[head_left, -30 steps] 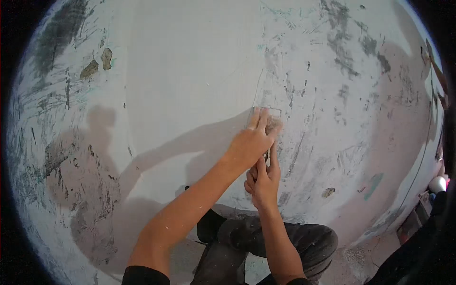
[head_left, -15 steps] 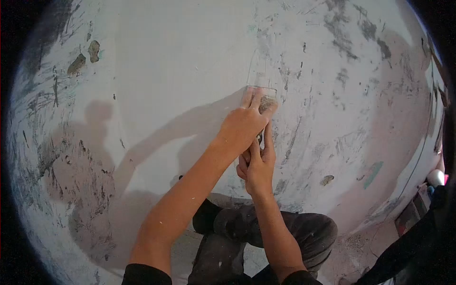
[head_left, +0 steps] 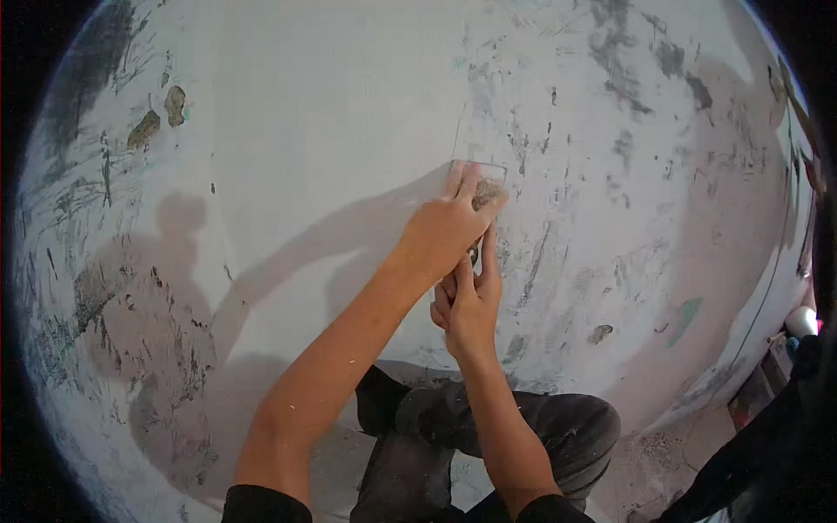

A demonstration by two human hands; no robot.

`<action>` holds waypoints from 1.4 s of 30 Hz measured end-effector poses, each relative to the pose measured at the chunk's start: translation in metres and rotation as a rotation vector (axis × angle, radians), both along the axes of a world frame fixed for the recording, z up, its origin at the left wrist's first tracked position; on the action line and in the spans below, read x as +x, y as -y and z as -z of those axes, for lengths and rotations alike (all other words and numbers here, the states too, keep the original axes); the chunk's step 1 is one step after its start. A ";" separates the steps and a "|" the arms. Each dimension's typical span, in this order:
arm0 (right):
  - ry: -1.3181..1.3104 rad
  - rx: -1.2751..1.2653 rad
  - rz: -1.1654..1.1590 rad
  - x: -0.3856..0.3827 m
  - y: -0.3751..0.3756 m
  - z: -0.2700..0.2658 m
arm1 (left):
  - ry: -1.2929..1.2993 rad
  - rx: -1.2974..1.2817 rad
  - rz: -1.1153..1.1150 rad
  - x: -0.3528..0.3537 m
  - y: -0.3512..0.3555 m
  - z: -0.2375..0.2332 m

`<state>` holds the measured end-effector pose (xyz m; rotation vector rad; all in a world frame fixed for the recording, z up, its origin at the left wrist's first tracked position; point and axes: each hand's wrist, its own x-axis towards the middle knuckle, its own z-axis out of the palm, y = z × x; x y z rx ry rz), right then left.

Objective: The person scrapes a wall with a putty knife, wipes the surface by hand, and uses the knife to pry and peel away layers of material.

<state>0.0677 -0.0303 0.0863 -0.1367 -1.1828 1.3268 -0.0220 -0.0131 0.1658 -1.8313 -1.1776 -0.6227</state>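
Note:
A putty knife [head_left: 490, 185] with a wide blade lies against the whitish wall [head_left: 331, 105], its straight edge facing up. My right hand [head_left: 472, 312] is closed around its handle from below, with the index finger stretched up along it. Over the upper handle and blade, my left hand [head_left: 443, 228] grips the tool, its fingertips pressed on the blade close to the edge. Most of the handle is hidden by both hands. Dark streaks mark the wall just above and right of the blade, while a smoother pale area spreads to the left.
Chipped patches [head_left: 175, 105] show at the upper left of the wall, and a small chip [head_left: 600, 334] at the lower right. My bent legs in dark trousers [head_left: 523, 427] are close below my hands. Containers [head_left: 760, 379] stand at the right edge, near a dark-clothed limb [head_left: 754, 453].
The view has tilted slightly. Both hands keep their hold on the putty knife, which has shifted only a little. More dark streaks show on the wall above the blade.

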 end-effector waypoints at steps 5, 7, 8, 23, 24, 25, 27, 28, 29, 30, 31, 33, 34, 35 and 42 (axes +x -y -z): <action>0.015 0.025 0.006 0.002 -0.001 -0.009 | 0.003 0.004 -0.021 0.005 0.000 -0.009; 0.030 0.034 0.005 0.007 0.000 -0.009 | -0.010 -0.006 -0.044 0.004 0.002 -0.012; 0.040 0.043 0.007 0.008 -0.001 -0.010 | -0.014 -0.012 -0.047 0.003 0.000 -0.013; -0.008 0.028 0.007 -0.003 -0.011 -0.018 | 0.021 0.025 0.003 0.003 -0.003 -0.022; -0.009 0.023 0.006 -0.002 -0.009 -0.018 | 0.020 0.019 0.002 0.003 -0.003 -0.022; -0.024 0.031 -0.012 -0.001 -0.007 -0.019 | -0.018 0.008 -0.019 0.002 -0.002 -0.024; -0.027 0.032 -0.021 0.003 -0.003 -0.020 | -0.069 0.011 -0.040 0.000 -0.003 -0.023; -0.029 0.028 -0.018 0.002 -0.003 -0.020 | -0.071 0.007 -0.037 0.002 0.000 -0.023; -0.026 0.018 -0.014 0.000 -0.003 -0.021 | -0.081 -0.009 -0.080 0.006 0.003 -0.024; -0.020 0.009 -0.011 0.000 -0.004 -0.020 | -0.086 -0.026 -0.123 0.009 0.005 -0.026; -0.022 0.010 -0.025 0.000 -0.004 -0.019 | -0.114 0.050 -0.101 0.007 0.002 -0.024; -0.019 -0.003 -0.031 0.005 0.000 -0.022 | -0.116 0.039 -0.112 0.007 -0.002 -0.024; -0.020 -0.024 -0.037 0.006 0.003 -0.024 | -0.121 0.020 -0.123 0.008 0.000 -0.025; -0.030 -0.012 -0.037 0.004 0.002 -0.024 | -0.131 0.032 -0.122 0.008 0.002 -0.027; -0.058 0.015 -0.064 0.003 -0.004 -0.024 | -0.115 0.005 -0.111 0.007 -0.003 -0.032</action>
